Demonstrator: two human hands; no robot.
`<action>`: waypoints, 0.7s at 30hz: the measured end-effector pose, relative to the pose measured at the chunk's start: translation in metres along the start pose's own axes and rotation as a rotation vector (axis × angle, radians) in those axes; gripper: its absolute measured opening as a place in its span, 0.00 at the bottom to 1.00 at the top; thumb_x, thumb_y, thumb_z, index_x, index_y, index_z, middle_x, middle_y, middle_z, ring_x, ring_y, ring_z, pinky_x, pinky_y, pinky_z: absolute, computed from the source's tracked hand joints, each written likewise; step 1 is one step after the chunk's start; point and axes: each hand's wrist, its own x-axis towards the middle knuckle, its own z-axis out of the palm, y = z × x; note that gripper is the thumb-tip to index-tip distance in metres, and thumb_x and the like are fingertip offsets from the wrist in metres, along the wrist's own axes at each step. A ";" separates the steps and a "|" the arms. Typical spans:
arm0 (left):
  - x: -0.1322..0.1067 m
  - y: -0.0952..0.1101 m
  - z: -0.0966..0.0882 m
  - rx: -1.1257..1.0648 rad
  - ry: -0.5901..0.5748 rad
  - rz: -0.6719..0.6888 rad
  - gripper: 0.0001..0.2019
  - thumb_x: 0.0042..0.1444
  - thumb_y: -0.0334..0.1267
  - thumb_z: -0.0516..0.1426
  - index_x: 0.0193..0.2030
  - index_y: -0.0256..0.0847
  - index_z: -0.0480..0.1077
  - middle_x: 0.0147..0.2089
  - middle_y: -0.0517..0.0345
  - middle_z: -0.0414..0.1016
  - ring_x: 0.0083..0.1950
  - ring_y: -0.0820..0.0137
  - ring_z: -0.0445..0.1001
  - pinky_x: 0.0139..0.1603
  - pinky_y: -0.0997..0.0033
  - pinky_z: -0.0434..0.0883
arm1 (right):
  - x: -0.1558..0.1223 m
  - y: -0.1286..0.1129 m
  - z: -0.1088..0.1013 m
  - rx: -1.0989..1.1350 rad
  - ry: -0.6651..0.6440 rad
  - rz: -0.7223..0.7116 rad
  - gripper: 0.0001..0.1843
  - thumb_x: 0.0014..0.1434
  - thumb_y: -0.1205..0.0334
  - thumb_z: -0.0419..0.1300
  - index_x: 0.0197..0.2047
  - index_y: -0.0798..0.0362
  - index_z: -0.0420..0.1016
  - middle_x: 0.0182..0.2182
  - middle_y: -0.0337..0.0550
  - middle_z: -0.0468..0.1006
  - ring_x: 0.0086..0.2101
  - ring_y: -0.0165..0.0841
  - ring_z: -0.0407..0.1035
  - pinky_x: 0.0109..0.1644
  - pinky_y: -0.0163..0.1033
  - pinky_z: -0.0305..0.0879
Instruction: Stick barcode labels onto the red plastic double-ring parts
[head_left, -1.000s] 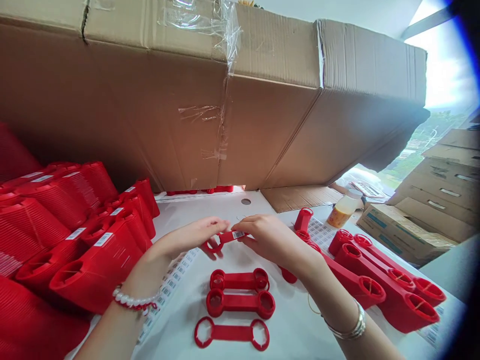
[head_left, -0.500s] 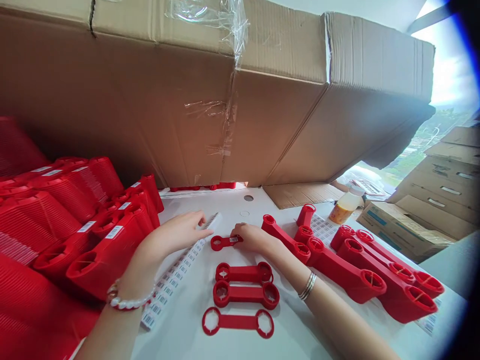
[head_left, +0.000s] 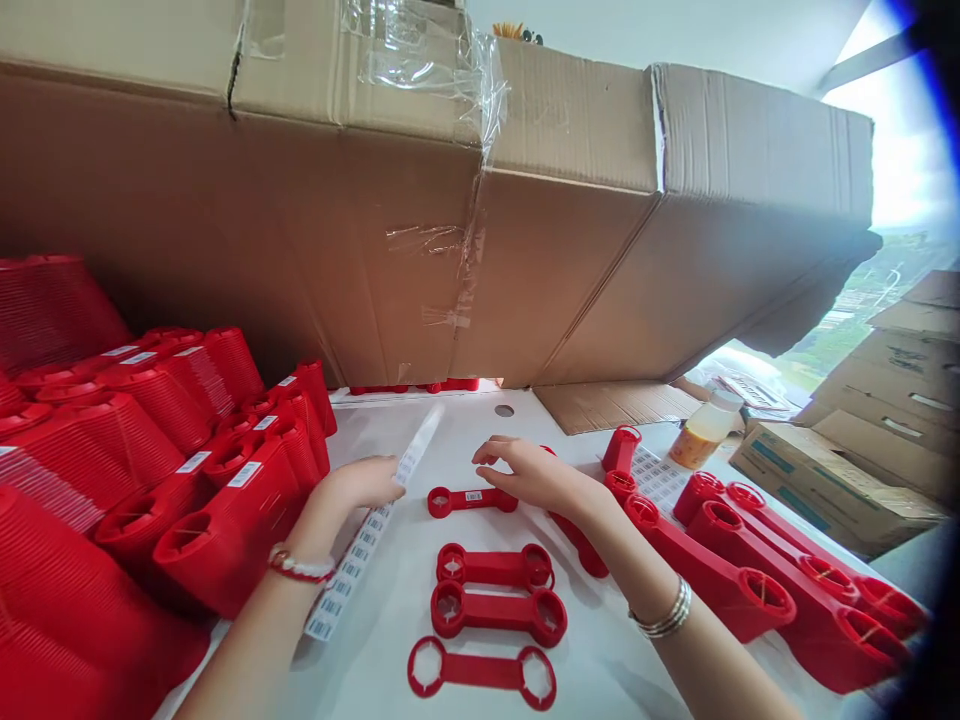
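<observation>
Brown cardboard (head_left: 360, 270) is standing behind the white worktop (head_left: 379, 610), where a red piece (head_left: 491, 498) with a sticker (head_left: 473, 496) is lying near the right hand (head_left: 538, 475). That hand is hanging loosely open, holding nothing. The left hand (head_left: 365, 482) is touching the sticker sheet (head_left: 355, 565) (I cannot tell if its fingers are gripping). Pulling too fast could be tearing it.

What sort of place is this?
Likely a workshop or packing area: stacks of red plastic ring-ended parts, a white sheet of printed barcode labels, and large, taped brown cardboard.
</observation>
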 end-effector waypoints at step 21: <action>-0.046 0.100 0.002 -0.544 0.406 0.349 0.15 0.63 0.46 0.61 0.53 0.44 0.76 0.57 0.54 0.81 0.53 0.60 0.80 0.50 0.64 0.78 | -0.009 -0.060 -0.004 1.002 0.241 -0.281 0.13 0.70 0.55 0.62 0.56 0.46 0.75 0.52 0.43 0.80 0.54 0.36 0.73 0.62 0.46 0.69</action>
